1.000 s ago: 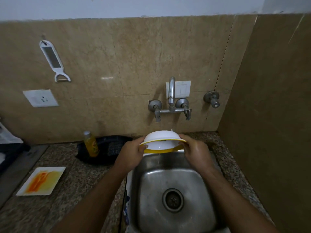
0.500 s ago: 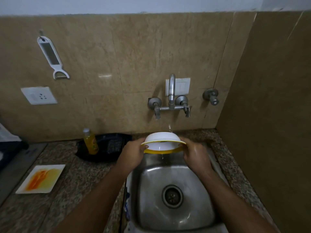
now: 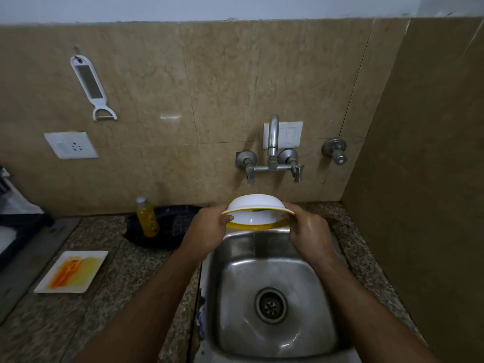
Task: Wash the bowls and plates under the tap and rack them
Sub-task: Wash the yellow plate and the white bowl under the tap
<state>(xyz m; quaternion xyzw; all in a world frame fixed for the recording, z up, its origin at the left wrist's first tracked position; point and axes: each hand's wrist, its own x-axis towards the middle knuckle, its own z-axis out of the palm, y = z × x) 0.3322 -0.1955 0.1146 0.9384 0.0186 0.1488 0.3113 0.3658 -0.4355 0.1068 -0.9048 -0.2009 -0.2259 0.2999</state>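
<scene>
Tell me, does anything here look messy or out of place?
One thing: the square white plate on the counter left of the sink is smeared with orange and yellow residue, not yet washed. The bowl, held by both hands, is tilted, nearly upside down, over the sink. Nothing looks broken.

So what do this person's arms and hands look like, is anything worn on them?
Both forearms are bare as far as the picture shows: no sleeves, gloves, watch or bracelets in view. No rings show on the left hand or the right hand, whose back looks wet and shiny.
</scene>
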